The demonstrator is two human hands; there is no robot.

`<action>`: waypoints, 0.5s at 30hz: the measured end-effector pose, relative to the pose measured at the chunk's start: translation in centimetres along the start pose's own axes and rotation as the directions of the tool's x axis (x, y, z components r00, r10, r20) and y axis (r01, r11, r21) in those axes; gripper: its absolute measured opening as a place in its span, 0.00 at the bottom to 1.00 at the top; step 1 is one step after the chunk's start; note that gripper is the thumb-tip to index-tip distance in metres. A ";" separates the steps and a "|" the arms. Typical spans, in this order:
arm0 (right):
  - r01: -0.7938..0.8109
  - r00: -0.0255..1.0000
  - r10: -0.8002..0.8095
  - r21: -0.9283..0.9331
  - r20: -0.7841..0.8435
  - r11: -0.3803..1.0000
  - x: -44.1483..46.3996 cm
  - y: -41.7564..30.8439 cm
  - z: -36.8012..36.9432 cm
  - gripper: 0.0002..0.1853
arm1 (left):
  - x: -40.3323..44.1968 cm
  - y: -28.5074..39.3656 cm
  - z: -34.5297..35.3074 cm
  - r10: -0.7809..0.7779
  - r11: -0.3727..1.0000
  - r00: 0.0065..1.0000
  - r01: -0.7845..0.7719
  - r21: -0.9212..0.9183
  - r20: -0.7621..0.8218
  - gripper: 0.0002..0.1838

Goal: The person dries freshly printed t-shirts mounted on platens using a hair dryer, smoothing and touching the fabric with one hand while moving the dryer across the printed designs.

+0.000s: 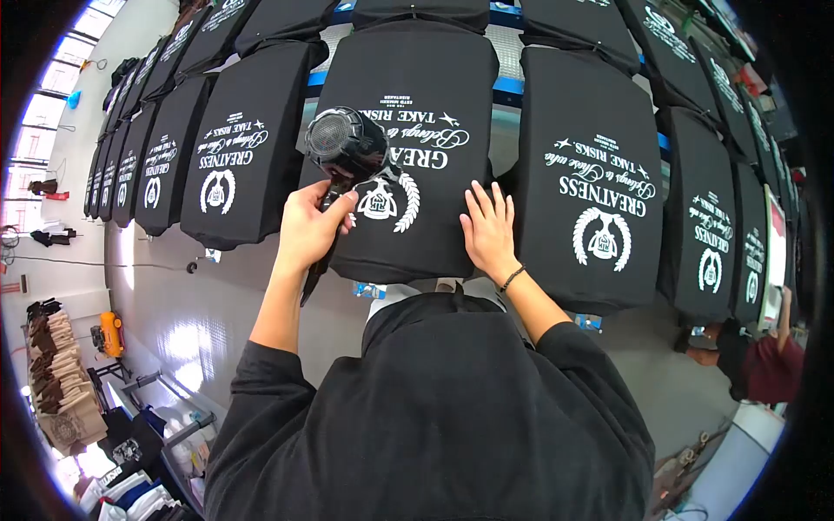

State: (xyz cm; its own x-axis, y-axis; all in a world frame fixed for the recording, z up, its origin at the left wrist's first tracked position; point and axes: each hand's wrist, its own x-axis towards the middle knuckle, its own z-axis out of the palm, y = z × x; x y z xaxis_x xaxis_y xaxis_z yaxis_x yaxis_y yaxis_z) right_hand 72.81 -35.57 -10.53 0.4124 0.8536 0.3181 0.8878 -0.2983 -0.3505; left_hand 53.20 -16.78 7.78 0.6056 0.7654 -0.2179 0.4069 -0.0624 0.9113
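Note:
A black hair dryer is gripped by its handle in my left hand, its round grille facing up toward me. It hangs over a black T-shirt stretched on a board, hiding part of the white "GREATNESS" print and the wreath emblem. My right hand lies with fingers spread on the lower right edge of that same shirt and holds nothing. A dark bracelet circles the right wrist.
More printed black shirts on boards stand alongside, one to the left and one to the right. Another person holds a framed panel at far right. Folded clothes and an orange machine are at left.

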 end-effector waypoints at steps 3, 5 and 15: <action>0.000 1.000 0.000 -0.001 -0.002 1.000 -0.3 0.3 0.0 0.23 | -0.5 -0.4 -0.8 0.001 1.000 0.998 -0.001 -0.003 0.056 0.10; 0.005 1.000 -0.005 0.003 0.013 1.000 -0.5 0.5 0.2 0.24 | -1.8 -0.3 -1.1 -0.081 0.996 0.985 0.086 -0.024 0.151 0.10; 0.014 0.997 -0.016 0.024 0.076 1.000 0.4 -0.4 0.6 0.24 | -2.4 -1.1 -4.7 -0.100 0.992 0.995 0.098 0.081 0.018 0.09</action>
State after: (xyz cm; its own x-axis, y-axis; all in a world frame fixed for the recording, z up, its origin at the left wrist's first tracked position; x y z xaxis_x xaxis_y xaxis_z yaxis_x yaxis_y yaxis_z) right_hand 72.48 -34.88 -10.79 0.3816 0.8883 0.2558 0.8884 -0.2760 -0.3669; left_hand 48.04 -15.57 8.94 0.5743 0.7560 -0.3142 0.5186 -0.0390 0.8541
